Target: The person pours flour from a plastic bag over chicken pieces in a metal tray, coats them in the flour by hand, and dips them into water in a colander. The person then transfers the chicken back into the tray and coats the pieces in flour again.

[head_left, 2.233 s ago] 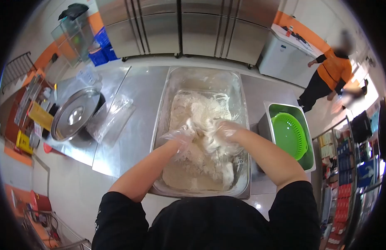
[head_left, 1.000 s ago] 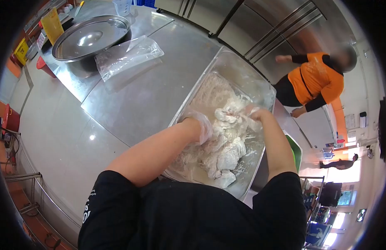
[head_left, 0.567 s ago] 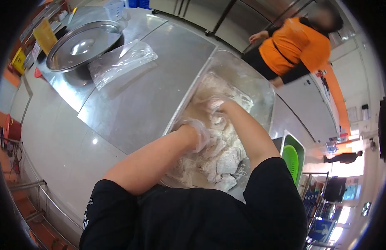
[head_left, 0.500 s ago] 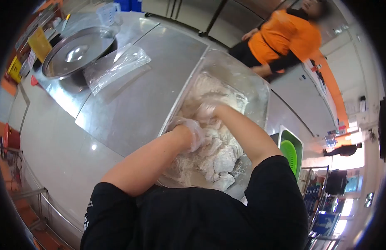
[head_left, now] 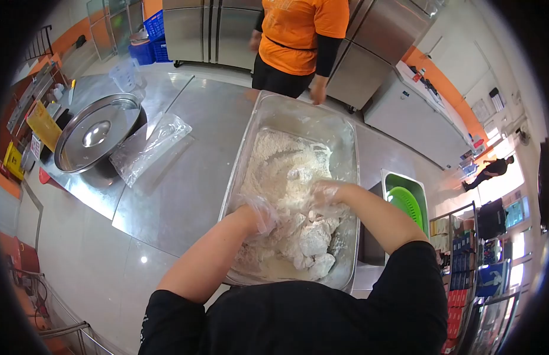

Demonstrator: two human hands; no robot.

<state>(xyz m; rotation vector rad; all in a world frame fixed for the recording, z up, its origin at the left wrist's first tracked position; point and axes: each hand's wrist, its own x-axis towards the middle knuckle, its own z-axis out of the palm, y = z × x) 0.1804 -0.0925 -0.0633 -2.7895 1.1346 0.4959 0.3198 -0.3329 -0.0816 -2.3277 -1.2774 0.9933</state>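
Observation:
A large steel tray (head_left: 232, 177) stands on the metal table in front of me, with loose white flour (head_left: 280, 154) spread over its far half. Flour-coated pieces (head_left: 316, 239) lie heaped in the near right part. My left hand (head_left: 259, 214), in a clear plastic glove, is at the left edge of the heap, its fingertips hidden in flour and pieces. My right hand (head_left: 326, 194), also gloved, is above the upper right side of the heap, its fingers blurred and partly hidden. The two hands are apart.
A lidded steel pot (head_left: 97, 133), a clear plastic bag (head_left: 153, 145) and a measuring jug (head_left: 123, 77) are on the left. At right, a steel container (head_left: 385, 195) holds a green basket (head_left: 404, 204). A person in orange (head_left: 295, 35) stands beyond the tray.
The view has turned, so the tray looks more upright. My right hand has moved away from my left, to the tray's right side. The person in orange now stands directly behind the tray.

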